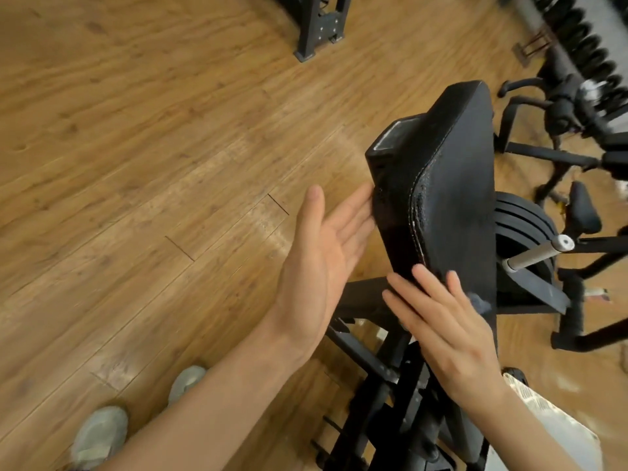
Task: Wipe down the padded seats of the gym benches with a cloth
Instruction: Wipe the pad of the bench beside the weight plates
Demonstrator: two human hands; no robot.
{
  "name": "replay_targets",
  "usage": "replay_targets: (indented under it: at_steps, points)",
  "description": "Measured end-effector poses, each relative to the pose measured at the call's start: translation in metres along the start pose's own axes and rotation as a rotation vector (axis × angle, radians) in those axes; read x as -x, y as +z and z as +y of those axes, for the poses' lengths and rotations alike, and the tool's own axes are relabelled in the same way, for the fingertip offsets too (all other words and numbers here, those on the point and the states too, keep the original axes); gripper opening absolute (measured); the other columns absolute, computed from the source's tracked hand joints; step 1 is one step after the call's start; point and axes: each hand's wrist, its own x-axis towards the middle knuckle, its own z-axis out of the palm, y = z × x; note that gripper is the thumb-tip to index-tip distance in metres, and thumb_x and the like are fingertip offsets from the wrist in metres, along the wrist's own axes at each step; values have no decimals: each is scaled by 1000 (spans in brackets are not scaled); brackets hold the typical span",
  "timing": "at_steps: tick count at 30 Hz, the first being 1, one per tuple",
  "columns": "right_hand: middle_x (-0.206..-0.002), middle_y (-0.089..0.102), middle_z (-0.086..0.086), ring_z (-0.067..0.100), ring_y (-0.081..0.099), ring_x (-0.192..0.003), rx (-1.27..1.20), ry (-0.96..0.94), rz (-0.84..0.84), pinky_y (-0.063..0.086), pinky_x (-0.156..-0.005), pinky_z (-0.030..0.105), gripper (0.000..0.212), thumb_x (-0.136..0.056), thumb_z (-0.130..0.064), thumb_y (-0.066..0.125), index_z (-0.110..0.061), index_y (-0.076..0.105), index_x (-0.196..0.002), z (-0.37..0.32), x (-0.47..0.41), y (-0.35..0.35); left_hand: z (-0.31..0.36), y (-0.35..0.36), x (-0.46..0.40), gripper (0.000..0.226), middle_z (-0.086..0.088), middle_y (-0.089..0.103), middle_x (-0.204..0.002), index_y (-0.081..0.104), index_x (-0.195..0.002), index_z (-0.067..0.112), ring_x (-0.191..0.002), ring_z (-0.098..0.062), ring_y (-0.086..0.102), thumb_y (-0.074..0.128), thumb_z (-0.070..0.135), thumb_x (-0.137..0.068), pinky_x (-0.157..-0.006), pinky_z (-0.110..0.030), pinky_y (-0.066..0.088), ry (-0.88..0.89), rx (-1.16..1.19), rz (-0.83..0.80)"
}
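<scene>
Seen from the head camera, looking down, two bare hands meet a black padded bench seat (452, 185) that stands tilted steeply upward. The left hand (323, 263) is spread wide, palm turned toward the pad, thumb pointing up and away; its straight fingertips (365, 198) touch the pad's left side edge, and it holds nothing. The right hand (441, 321) lies with fingers straight and slightly fanned against the pad's lower end, near its bottom left corner. A small fold of grey cloth (479, 302) shows just past the fingers, pressed between this hand and the pad; most of it is hidden under the hand.

The pad is thick, with rounded corners, covered in black pebbled vinyl that looks cracked and worn. A line of pale stitching runs along its left seam. Behind the pad's upper left edge a square black metal tube (390, 137) shows its open, dusty end. Below the pad a black steel frame (390, 385) of angled bars carries it.

To the right of the pad, flat black weight plates (523, 215) sit on a silver peg (537, 256). Farther right stand more black machine bars and a small black saddle-shaped pad (584, 209). A row of dark dumbbells (584, 39) runs along the top right corner, blurred.

The floor (136, 164) is warm brown wood-grain planking. Two pale grey shoes (102, 433) show at the bottom left.
</scene>
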Motion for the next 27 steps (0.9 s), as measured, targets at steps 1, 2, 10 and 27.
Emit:
replay_targets:
  at_steps: [1,2,10,27]
  points:
    - [-144,46,8,24,28,-147,35,18,22,18,-121,46,33,-106,-6,36,-7,50,-136,-2,6,5,1,-4,1,74,7,47,-153,36,-153,17,-138,-1,44,12,62,-99,-120,-30,26,12,-26,-16]
    - [-143,48,10,27,31,-145,34,40,76,21,-120,48,33,-102,-1,43,-5,55,-133,-6,-4,8,3,-6,1,75,8,46,-153,36,-153,17,-138,0,43,12,62,-98,-121,-31,25,39,-67,-36]
    - [-143,47,13,35,34,-139,213,66,214,29,-115,55,39,-95,2,61,-6,56,-132,2,1,25,10,-3,-7,57,5,21,-165,23,-157,12,-149,6,16,8,37,-107,-122,-16,12,393,-650,-135]
    - [-139,45,12,38,39,-134,256,93,233,32,-114,53,35,-98,1,56,-9,53,-131,10,62,53,-14,-9,-22,48,-22,28,-160,27,-149,-12,-152,-25,22,16,4,-105,-123,-25,16,682,-955,-82]
